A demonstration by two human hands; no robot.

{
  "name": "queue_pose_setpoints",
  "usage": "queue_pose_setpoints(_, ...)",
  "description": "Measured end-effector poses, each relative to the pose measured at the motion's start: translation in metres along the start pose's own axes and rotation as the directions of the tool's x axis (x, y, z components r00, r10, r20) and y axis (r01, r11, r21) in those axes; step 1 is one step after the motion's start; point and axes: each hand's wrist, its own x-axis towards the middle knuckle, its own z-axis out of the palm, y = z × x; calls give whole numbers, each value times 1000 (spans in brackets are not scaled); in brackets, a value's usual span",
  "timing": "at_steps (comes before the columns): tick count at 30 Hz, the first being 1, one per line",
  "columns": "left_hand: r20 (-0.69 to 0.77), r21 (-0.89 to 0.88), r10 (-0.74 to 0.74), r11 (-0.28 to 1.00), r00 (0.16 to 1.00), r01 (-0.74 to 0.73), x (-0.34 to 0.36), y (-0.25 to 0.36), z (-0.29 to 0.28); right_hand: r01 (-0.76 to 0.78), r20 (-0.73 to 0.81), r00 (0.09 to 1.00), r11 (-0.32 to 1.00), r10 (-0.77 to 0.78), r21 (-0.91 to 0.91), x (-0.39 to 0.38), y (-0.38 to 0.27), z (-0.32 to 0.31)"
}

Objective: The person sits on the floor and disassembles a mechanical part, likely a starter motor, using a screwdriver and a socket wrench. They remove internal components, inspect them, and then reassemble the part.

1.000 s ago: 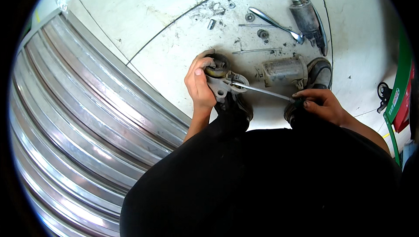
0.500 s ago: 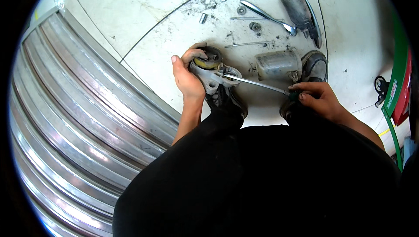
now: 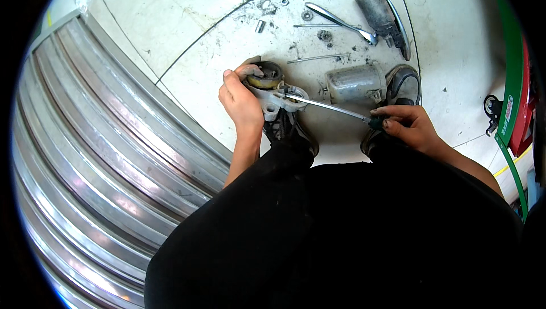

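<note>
My left hand is closed round a grey cast metal starter motor housing, its fingers bent over a round, dark and yellowish part at the far end. Between my feet and hands the housing is held above the left shoe. My right hand grips the dark handle of a screwdriver. Its long shiny shaft points left, and the tip reaches into the opening of the housing's near-right ring, where the exact contact is hidden.
On the pale floor lie a grey metal cylinder, a dirty cylindrical motor part, a ratchet wrench, a small gear, a thin rod and a socket. Ridged metal slats fill the left; a green frame stands right.
The whole view has shifted slightly, so floor things sit a little further left. Both hands keep their hold, and the screwdriver tip stays in the housing.
</note>
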Motion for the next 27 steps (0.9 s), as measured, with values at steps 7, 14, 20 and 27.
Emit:
queue_pose_setpoints(7, -26, 39, 25, 999, 999, -24, 5, 4, 2, 22, -31, 999, 999, -21, 37, -2, 1, 2)
queue_pose_setpoints(14, -41, 69, -34, 997, 999, 36, 7, 7, 2, 20, -100, 995, 999, -17, 31, -3, 0, 9)
queue_pose_setpoints(20, 215, 98, -78, 994, 973, 58, 10, 9, -7, -45, 91, 994, 978, 65, -202, 7, -8, 3)
queue_pose_setpoints(27, 193, -168, 135, 980, 972, -103, -5, -20, -14, -107, 241, 955, 957, 174, -268, 14, -17, 0)
